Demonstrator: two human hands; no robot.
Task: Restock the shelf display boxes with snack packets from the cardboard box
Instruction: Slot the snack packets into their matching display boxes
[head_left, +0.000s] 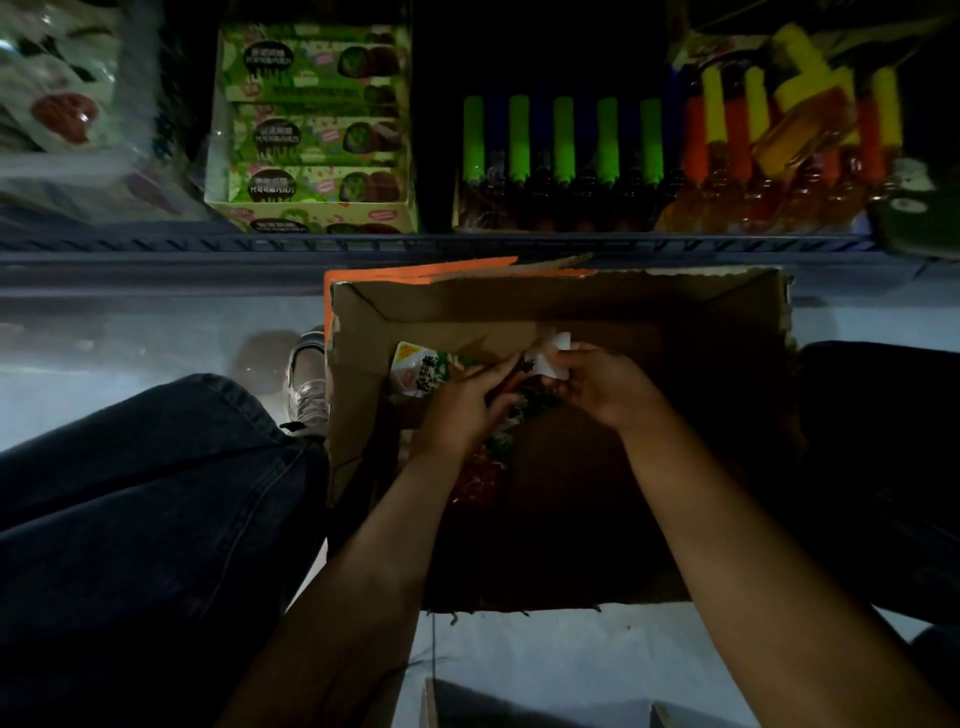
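An open cardboard box (363, 332) stands on the floor in front of the low shelf. Both of my hands reach into it. My left hand (462, 410) and my right hand (602, 384) together grip a bunch of snack packets (550, 358) with white and dark printed ends. One more packet (413, 371) with a yellow-white top and green print lies by the box's left wall. More packets (488, 467) lie beneath my left wrist. The right half of the box's inside is dark.
On the shelf sit a green display box of chocolate bars (311, 130), a box of green-topped tubes (561, 156), a box of orange and yellow-topped tubes (769, 156) and white bags (57, 104). My jeans-clad leg (145, 499) and shoe (306, 384) lie left of the box.
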